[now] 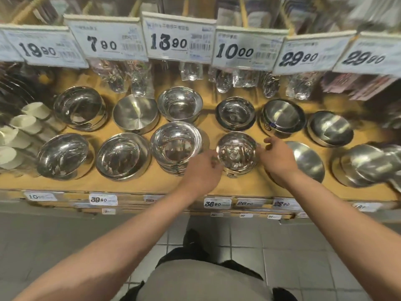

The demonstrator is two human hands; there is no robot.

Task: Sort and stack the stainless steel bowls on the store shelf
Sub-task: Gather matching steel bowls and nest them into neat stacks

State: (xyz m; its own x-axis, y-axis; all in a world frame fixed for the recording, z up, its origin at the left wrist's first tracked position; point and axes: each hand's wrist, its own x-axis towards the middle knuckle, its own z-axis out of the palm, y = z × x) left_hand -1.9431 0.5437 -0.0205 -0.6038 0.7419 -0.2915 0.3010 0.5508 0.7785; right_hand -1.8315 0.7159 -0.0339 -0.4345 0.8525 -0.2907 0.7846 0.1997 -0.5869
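Observation:
Several stacks of stainless steel bowls stand in two rows on a wooden store shelf [249, 187]. A small shiny bowl stack [235, 152] sits in the front row, right of centre. My left hand [200, 170] touches its left rim, fingers curled around the edge. My right hand [278, 157] is at its right rim, fingers spread and touching the edge. A taller stack of bowls [175, 144] stands just left of my left hand. Behind the small stack sits another small bowl stack [236, 112]. A flat steel bowl [308, 159] lies partly hidden behind my right wrist.
Price tags [180, 40] hang above the back row, with packaged spoons [191, 71] behind them. White cups [23, 124] stand at the far left. More steel bowls [329, 128] fill the right side. Shelf-edge labels [217, 203] run along the front; grey floor tiles lie below.

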